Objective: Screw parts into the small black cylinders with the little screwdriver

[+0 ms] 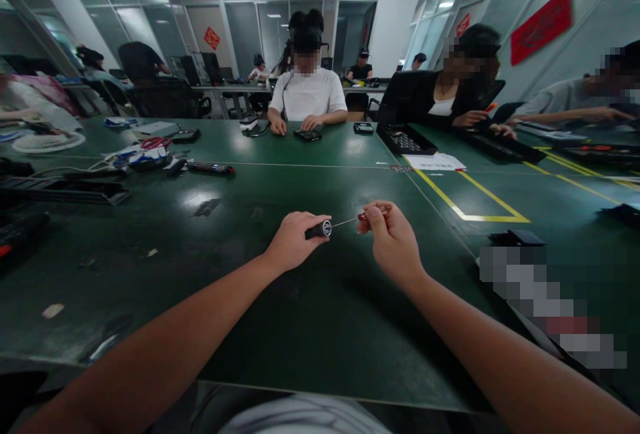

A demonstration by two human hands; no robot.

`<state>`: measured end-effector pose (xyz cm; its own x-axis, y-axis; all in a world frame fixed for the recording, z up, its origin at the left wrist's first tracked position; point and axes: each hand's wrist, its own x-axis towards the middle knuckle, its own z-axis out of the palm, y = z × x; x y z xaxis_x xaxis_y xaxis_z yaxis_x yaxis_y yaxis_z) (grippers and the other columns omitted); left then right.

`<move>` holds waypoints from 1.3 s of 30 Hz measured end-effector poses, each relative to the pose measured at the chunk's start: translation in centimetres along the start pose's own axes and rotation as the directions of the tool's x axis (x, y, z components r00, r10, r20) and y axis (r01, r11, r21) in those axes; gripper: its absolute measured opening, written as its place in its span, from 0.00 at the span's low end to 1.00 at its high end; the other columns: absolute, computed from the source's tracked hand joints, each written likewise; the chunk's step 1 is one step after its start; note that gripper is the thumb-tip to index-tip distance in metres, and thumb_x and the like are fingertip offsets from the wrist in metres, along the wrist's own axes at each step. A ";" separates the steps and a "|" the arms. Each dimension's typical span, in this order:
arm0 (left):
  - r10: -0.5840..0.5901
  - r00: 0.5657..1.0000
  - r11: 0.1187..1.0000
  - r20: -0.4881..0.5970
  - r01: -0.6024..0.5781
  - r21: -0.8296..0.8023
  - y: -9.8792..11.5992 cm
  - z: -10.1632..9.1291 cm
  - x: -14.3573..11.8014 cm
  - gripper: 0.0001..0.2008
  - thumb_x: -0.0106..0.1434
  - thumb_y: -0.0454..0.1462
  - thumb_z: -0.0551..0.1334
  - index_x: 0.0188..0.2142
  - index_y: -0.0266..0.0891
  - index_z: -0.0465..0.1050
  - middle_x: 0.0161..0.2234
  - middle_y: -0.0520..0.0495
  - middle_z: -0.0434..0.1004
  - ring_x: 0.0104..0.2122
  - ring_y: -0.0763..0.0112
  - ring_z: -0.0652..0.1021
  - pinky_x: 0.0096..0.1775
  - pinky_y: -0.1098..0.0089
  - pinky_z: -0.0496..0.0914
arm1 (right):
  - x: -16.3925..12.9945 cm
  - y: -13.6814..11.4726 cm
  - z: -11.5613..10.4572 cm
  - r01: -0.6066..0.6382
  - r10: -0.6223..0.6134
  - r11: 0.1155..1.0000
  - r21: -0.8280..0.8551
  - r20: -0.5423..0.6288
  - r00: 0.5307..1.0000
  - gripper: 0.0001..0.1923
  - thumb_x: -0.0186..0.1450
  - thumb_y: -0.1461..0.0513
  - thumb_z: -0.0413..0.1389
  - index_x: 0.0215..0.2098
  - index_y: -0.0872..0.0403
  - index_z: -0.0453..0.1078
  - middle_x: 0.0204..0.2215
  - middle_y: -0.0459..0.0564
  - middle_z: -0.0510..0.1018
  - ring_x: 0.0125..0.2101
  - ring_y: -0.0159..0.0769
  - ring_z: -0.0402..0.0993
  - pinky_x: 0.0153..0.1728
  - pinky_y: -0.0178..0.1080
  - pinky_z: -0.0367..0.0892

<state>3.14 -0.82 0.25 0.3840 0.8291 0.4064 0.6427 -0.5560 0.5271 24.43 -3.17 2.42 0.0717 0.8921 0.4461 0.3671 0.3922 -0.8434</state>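
Observation:
My left hand is closed around the black handle of a small screwdriver, whose thin metal shaft points right. My right hand pinches the tip end of that shaft between thumb and fingers; something small and reddish shows at the fingertips, too small to identify. Both hands hover just above the dark green table, in the middle of the view.
Tools and cables and a black pen-like tool lie at the left. A black tray, white paper and yellow tape lines lie to the right. A small black object sits near my right arm. Other people sit across the table.

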 end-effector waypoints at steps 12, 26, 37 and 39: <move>-0.024 0.995 1.000 0.093 0.024 -0.001 -0.2 0.2 0.0 0.23 0.64 0.41 0.67 0.58 0.46 0.72 0.43 0.47 0.78 0.45 0.60 0.75 0.52 0.55 0.66 | -0.2 -0.9 -0.4 0.189 -0.185 0.941 -0.281 0.042 0.982 0.08 0.72 0.56 0.49 0.41 0.50 0.66 0.29 0.48 0.79 0.30 0.40 0.78 0.34 0.41 0.67; -0.140 0.990 0.969 -0.025 0.131 -0.208 0.7 -0.1 -0.1 0.18 0.63 0.37 0.67 0.52 0.41 0.74 0.47 0.45 0.77 0.46 0.63 0.76 0.50 0.61 0.71 | -0.1 -0.9 -0.6 0.178 -0.181 0.946 -0.269 0.014 0.983 0.09 0.73 0.55 0.48 0.42 0.50 0.67 0.31 0.49 0.79 0.32 0.40 0.79 0.35 0.42 0.68; -0.216 0.972 0.818 0.088 0.230 -0.527 1.0 -0.1 -0.2 0.19 0.69 0.39 0.55 0.58 0.42 0.65 0.46 0.44 0.75 0.38 0.67 0.77 0.40 0.65 0.73 | 0.0 -1.1 -0.7 0.212 -0.223 0.930 -0.301 -0.005 0.975 0.12 0.73 0.54 0.48 0.47 0.50 0.68 0.34 0.51 0.80 0.33 0.41 0.78 0.37 0.43 0.68; -0.243 0.963 0.846 0.116 0.269 -0.461 1.5 -0.2 0.0 0.17 0.68 0.41 0.57 0.55 0.42 0.67 0.40 0.47 0.75 0.35 0.68 0.76 0.36 0.67 0.72 | 0.0 -1.1 -0.7 0.213 -0.225 0.931 -0.298 -0.008 0.974 0.12 0.73 0.54 0.48 0.47 0.50 0.68 0.34 0.51 0.80 0.33 0.41 0.78 0.37 0.43 0.68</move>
<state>3.92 -1.69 1.21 0.2901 0.9405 0.1768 0.3416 -0.2743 0.8990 24.68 -3.77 3.58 -0.0051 0.7788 0.6273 0.6333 0.4879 -0.6007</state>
